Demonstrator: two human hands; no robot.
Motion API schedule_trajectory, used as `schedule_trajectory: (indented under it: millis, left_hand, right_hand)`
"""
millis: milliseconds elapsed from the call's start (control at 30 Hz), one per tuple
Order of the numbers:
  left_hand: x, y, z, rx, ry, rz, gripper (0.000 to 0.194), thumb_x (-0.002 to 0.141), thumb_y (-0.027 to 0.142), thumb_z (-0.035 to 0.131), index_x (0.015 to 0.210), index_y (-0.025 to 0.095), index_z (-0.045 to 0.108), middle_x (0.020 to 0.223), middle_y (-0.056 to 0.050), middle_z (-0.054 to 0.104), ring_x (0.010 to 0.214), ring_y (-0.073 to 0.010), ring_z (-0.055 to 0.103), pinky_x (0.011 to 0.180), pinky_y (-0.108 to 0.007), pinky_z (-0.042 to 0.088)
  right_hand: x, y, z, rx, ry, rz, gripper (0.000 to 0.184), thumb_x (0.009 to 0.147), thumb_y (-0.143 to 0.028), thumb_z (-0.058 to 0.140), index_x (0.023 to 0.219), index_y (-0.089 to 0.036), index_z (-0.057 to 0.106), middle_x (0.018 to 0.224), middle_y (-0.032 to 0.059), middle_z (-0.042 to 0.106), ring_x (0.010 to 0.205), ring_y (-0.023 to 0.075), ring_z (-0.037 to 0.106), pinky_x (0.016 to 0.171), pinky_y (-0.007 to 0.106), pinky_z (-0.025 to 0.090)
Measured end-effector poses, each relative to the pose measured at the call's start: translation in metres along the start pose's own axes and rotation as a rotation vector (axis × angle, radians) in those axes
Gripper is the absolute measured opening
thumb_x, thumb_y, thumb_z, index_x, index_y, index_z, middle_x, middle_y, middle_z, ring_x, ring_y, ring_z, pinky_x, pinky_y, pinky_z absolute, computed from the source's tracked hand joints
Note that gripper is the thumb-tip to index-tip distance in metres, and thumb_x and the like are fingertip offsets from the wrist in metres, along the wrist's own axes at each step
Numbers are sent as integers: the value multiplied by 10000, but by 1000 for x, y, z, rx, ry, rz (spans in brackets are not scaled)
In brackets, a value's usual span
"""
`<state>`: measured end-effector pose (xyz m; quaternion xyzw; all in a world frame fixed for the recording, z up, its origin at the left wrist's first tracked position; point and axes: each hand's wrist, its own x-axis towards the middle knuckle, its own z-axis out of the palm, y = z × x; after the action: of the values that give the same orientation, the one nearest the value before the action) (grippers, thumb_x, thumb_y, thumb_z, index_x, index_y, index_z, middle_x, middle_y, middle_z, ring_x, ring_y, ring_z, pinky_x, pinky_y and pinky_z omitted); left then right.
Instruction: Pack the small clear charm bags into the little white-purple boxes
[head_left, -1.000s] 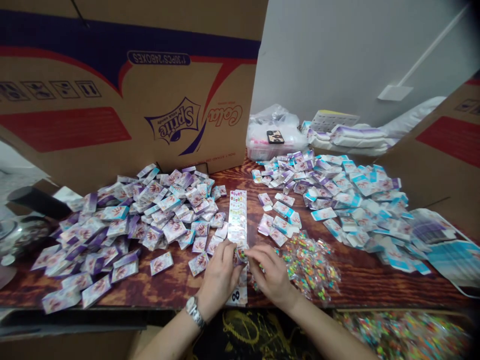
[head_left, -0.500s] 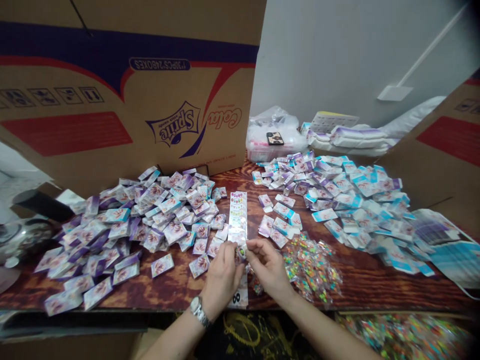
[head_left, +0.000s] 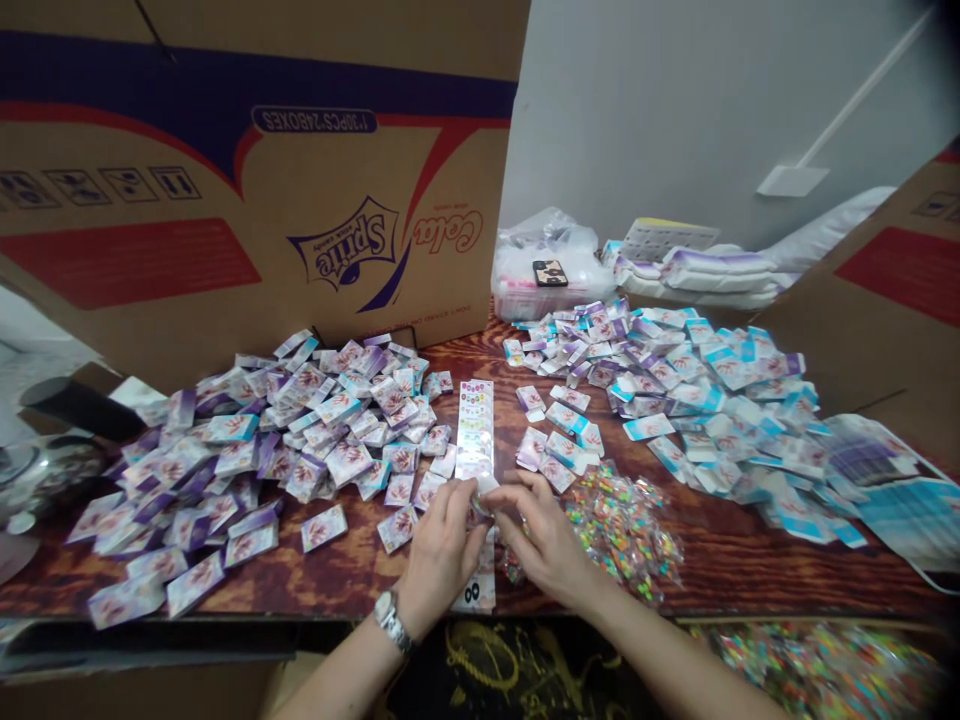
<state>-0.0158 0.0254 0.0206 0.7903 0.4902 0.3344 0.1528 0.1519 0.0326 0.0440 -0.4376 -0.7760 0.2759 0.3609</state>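
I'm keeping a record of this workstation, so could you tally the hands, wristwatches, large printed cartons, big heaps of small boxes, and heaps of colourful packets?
Hands: 2 (left hand, right hand)
Wristwatch: 1
Large printed cartons: 2
Big heaps of small boxes: 2
Heaps of colourful packets: 2
Total: 9

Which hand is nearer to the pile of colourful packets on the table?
Right. The right hand is at the left side of the packets; the left hand is farther left, by the printed strip.
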Motion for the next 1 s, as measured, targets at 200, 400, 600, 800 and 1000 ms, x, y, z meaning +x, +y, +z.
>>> schedule_trajectory:
  millis: [200, 400, 600, 800, 1000]
  left_hand:
    - [-2, 1, 3, -19, 24, 53, 400, 825, 97, 463, 1213, 178, 405, 1139, -123, 505, 1090, -226, 505, 882, -363, 481]
    - [-6, 1, 5, -29, -13, 63, 391, 803, 57, 451, 1179, 162, 417, 1132, -130, 513, 1094, -227, 500, 906, -377, 471]
    - [-6, 0, 5, 0, -6, 84, 376, 824, 64, 436, 1187, 161, 414, 1150, -140, 501, 1098, -233, 495, 898, -381, 477]
    - [-4, 2, 3, -6, -3, 79, 376, 808, 55, 431, 1169, 159, 414, 1101, -127, 532, 1074, -228, 513, 893, -386, 482]
    - [-9, 3, 6, 104, -3, 160, 354, 850, 88, 428, 1193, 174, 413, 1141, -136, 525, 1086, -238, 514, 896, -390, 484]
  right_hand:
    - [11, 5, 1, 232, 5, 148, 245, 846, -206, 528, 1089, -227, 507, 1035, 55, 541, 953, 184, 539, 830, 332, 462]
    - [9, 12, 15, 490, -22, 347, 318, 831, -250, 560, 1134, -231, 466, 939, 22, 598, 861, 159, 589, 729, 279, 490]
    - [10, 4, 9, 425, -15, 312, 279, 843, -255, 557, 1112, -228, 487, 915, 17, 613, 834, 155, 594, 732, 274, 479]
    - [12, 0, 7, 467, -37, 305, 184, 856, -298, 536, 1010, -198, 546, 885, 19, 611, 805, 148, 583, 715, 259, 474]
    - [16, 10, 9, 518, -110, 400, 180, 764, -204, 593, 938, -198, 546, 725, -32, 581, 630, 113, 541, 557, 211, 429]
